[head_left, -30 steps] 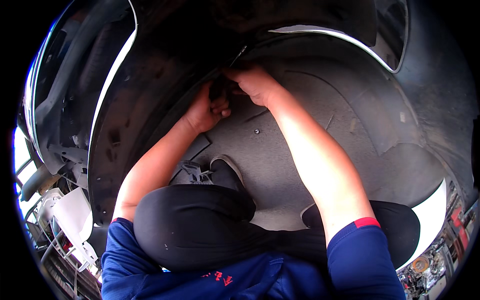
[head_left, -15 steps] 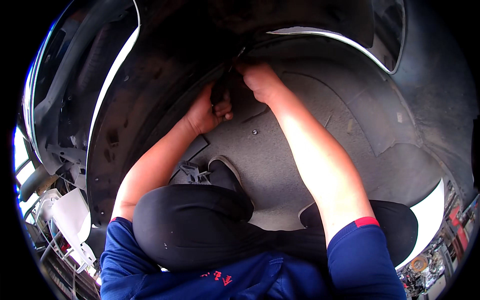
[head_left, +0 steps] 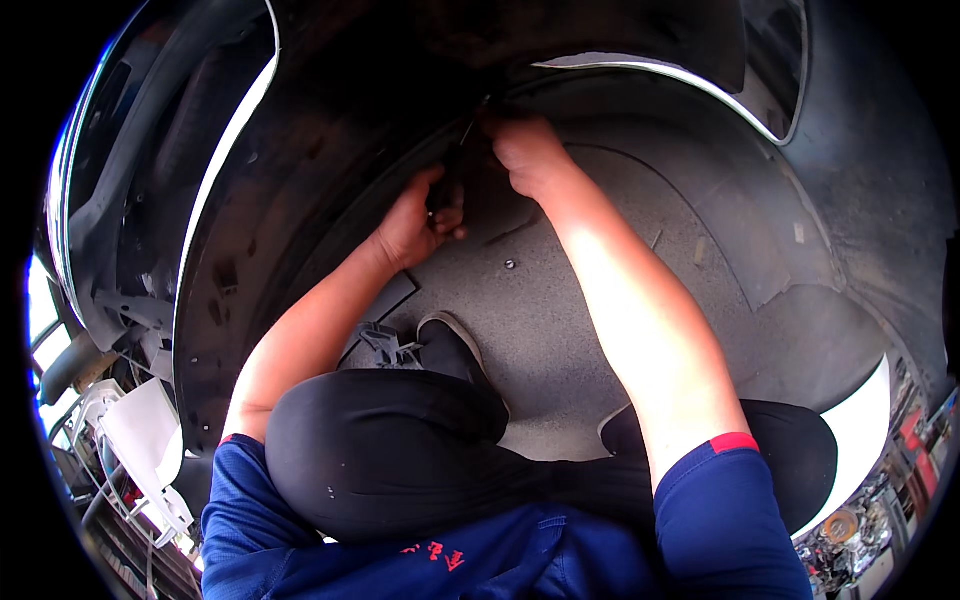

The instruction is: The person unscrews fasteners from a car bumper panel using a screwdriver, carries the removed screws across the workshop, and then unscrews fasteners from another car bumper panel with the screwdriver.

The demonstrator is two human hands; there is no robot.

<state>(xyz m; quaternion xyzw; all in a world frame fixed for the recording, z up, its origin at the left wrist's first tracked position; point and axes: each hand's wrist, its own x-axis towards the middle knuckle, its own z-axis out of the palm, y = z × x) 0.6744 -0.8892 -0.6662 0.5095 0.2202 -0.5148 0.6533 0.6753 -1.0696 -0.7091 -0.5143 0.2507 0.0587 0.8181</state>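
My left hand [head_left: 412, 222] is closed round the handle of a slim dark tool [head_left: 452, 172], whose exact kind is lost in the shadow. The tool slants up and right toward a thin shiny tip. Just right of that tip is my right hand [head_left: 528, 155], its fingers curled into the dark; what they hold, if anything, is hidden. Both hands are inside a large dark curved shell [head_left: 300, 130] with a white outer edge, which looks like a car bumper cover.
A small shiny round piece [head_left: 509, 264] lies on the grey floor [head_left: 560, 320] between my arms. By my shoe [head_left: 450, 345] sits a grey bracket-like part [head_left: 385, 343]. White panel pieces [head_left: 145, 430] stand at the left, and cluttered metal parts [head_left: 845, 535] lie at the lower right.
My right hand has shifted slightly right. The dark tool has tilted a little, and the left hand's grip stays almost in place.
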